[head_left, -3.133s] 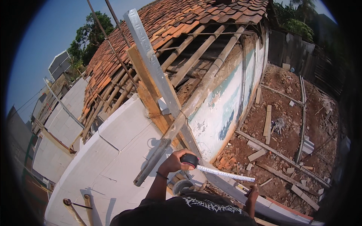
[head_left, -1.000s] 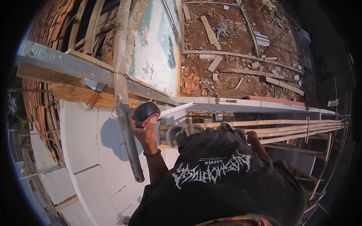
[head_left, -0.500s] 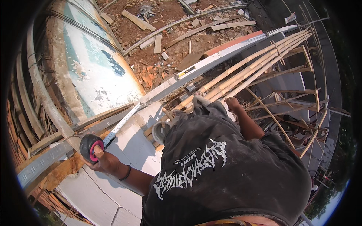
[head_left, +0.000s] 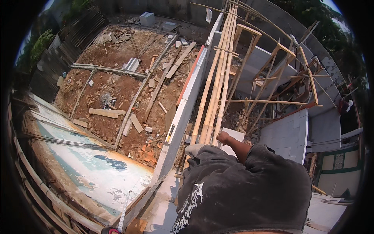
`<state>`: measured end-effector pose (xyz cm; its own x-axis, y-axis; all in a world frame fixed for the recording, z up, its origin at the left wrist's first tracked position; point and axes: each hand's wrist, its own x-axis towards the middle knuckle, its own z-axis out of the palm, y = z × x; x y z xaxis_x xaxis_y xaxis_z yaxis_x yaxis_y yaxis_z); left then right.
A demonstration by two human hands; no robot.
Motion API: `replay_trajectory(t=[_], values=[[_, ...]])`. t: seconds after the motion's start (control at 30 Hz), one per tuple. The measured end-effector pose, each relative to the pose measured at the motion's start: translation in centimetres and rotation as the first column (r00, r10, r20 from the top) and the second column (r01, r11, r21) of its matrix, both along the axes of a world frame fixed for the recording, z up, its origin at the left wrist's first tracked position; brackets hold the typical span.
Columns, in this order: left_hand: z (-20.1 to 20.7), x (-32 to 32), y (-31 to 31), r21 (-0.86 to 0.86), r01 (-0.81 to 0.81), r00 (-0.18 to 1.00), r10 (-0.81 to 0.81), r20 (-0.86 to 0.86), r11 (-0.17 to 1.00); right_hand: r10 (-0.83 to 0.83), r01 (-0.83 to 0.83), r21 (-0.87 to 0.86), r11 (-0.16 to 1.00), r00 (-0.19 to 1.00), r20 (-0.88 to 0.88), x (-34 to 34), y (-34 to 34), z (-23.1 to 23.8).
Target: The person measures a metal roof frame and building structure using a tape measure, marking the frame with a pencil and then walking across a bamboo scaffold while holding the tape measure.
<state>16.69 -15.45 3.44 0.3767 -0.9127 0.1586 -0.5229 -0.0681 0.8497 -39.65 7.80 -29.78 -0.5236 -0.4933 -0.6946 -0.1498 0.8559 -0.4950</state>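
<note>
My right hand (head_left: pixel 223 137) is closed, its fingers curled beside the lower end of the bamboo poles (head_left: pixel 215 93). Whatever it may hold is hidden. My left hand has dropped out of the picture. At the lower edge shows a sliver of the black-and-pink tape measure (head_left: pixel 111 231). Its white blade (head_left: pixel 124 212) sticks out beside the timber edge of the wall. A slim yellow-and-black tool (head_left: pixel 170 133) lies on top of the narrow white block wall (head_left: pixel 187 99).
A peeling white-and-turquoise slab (head_left: pixel 113 167) slopes at the left. Beyond it, planks (head_left: pixel 107 113) and broken brick (head_left: pixel 147 154) litter the reddish soil. Wooden trestles (head_left: pixel 269 74) and braces stand right of the poles. Grey pipes (head_left: pixel 50 193) run along the lower left.
The view has swung up and to the right. My left hand, gripping the tape measure earlier, has left the picture, and the case has slipped to the lower edge. My right hand stays closed.
</note>
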Motion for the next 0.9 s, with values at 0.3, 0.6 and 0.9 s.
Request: replay_trajectory(t=[0.3, 0.6, 0.9], values=[[2.0, -2.3, -1.0, -0.339, -0.034, 0.979, -0.036, -0.199, 0.940, 0.789, -0.775, 0.269, 0.571, 0.428, -0.441, -2.8, -6.8, -5.4], [20.9, -6.5, -1.4, -0.785, 0.108, 0.963, -0.259, -0.070, 0.611, 0.484, -0.994, -0.107, 0.031, 0.109, -0.868, -5.4, -19.9, -8.2], [46.0, 1.5, 3.1, -0.482, 0.562, 0.817, -0.359, 0.452, 0.672, 0.733, -0.233, -0.806, 0.543, 0.599, 0.321, 24.4, -37.4, 24.0]])
